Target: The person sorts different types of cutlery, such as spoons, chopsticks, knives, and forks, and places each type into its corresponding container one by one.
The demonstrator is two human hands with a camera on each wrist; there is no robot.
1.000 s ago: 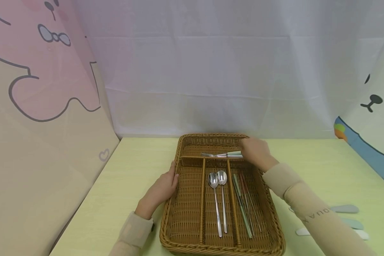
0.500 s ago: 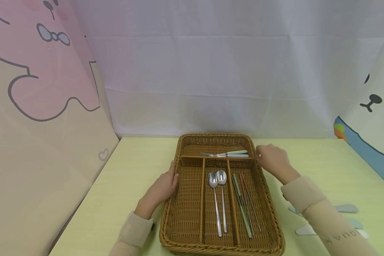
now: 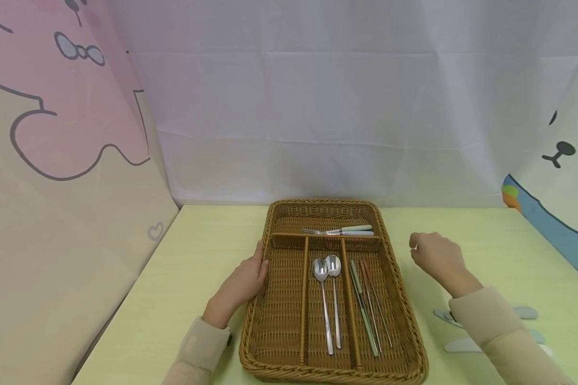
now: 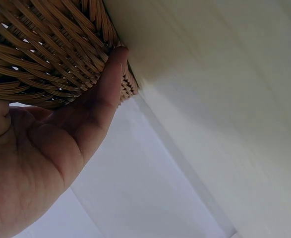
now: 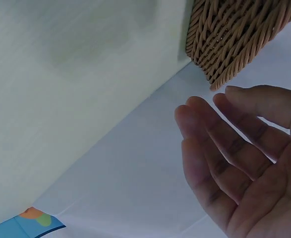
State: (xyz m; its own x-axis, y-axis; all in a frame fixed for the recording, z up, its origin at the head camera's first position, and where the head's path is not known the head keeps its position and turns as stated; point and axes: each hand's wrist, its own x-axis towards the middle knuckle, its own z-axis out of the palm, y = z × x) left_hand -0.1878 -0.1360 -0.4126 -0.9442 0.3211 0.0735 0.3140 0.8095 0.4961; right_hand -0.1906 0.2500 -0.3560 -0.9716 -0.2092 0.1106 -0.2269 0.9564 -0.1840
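My left hand [image 3: 241,280] rests against the left side of a brown wicker cutlery basket [image 3: 304,305], its straight fingers [image 4: 110,87] along the outer wall and the thumb at the rim. To the right of the basket, my right hand [image 3: 437,259] hovers with loosely bent fingers and nothing in them. Two forks, one with a pale green handle [image 3: 356,228] and one with a pale blue handle [image 3: 358,233], lie in the basket's back compartment. Two metal spoons [image 3: 327,315] fill the middle one. Green chopsticks [image 3: 368,326] and red-topped chopsticks [image 3: 366,272] share the right compartment.
Several pastel table knives lie on the pale yellow table at the right, among them a grey-blue knife [image 3: 525,312] and a white knife [image 3: 462,345], partly hidden by my right sleeve [image 3: 491,318]. A white curtain [image 3: 289,133] hangs behind the table.
My right hand has left the forks in the back compartment and moved right and toward me, out past the basket's rim. The left hand and the basket have stayed put.
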